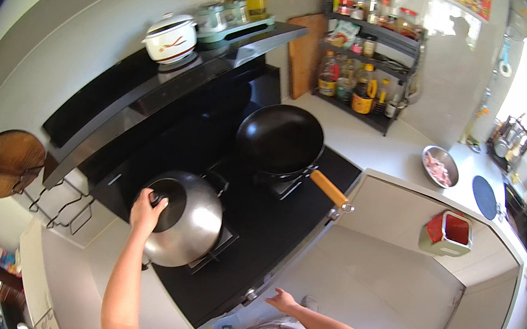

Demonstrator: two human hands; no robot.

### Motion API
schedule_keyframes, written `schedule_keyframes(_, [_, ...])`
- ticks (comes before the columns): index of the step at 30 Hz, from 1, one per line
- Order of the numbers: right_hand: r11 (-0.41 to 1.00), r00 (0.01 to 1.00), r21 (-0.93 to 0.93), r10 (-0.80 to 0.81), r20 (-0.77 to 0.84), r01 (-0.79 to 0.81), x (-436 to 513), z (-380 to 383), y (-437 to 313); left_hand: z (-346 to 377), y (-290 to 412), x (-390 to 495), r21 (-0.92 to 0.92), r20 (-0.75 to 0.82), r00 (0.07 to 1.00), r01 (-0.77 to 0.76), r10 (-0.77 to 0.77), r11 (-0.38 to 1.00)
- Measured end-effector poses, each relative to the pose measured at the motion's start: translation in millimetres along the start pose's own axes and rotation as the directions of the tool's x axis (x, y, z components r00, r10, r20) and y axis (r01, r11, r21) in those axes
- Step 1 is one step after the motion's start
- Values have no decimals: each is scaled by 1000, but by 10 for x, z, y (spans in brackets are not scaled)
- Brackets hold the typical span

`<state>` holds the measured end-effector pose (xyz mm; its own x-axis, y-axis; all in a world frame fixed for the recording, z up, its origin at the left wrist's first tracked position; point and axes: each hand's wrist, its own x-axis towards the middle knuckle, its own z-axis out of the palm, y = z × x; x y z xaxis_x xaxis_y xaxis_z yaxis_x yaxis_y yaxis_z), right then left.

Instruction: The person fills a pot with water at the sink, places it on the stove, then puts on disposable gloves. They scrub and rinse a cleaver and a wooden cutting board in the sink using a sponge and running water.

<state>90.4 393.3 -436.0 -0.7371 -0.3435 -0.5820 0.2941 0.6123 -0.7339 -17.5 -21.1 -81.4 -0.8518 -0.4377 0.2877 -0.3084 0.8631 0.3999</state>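
Observation:
My left hand point(145, 213) grips the dark knob of a domed metal lid point(201, 216). The lid covers a pan with side handles on the left burner, and what is inside is hidden. My right hand point(281, 300) is held low in front of the stove, fingers apart and holding nothing. It is nearest to a round control knob point(250, 294) on the front of the black gas hob point(242, 246). On the right burner stands a black wok point(281, 138), whose wooden handle point(329, 188) points toward the hob's right front corner.
Above the hob juts a range hood point(148, 94) bearing a white pot point(170, 38). A condiment rack point(366, 68) stands in the corner beside a wooden board point(304, 55). On the right counter sits a metal bowl of sliced raw meat point(439, 166). A small bin point(447, 233) hangs below.

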Motion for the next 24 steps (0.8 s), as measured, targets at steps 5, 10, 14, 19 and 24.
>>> schedule_keyframes(5, [931,950,290,274,-148,-223,-483,-1007,1906,143,168,58,-66,-44,998,-36,33,997])
schedule_keyframes(10, [763,731,125,644,-226,-634,-1887,-1503,2656,77,-66,-42,0,-69,996,-52,51,999])
schedule_keyframes(14, [609,600,413,782,-169,-677,-2436,-1432,2859,96,-27,-30,22,-76,996,-48,50,999])
schedule_keyframes(19, [782,801,286,594,-77,-553,-2246,-1521,2704,102,102,24,172,-39,999,-10,17,985])
schedule_keyframes(24, [841,909,445,398,-125,-307,-2175,-2146,2289,-265,989,-278,361,-386,900,-56,204,931])
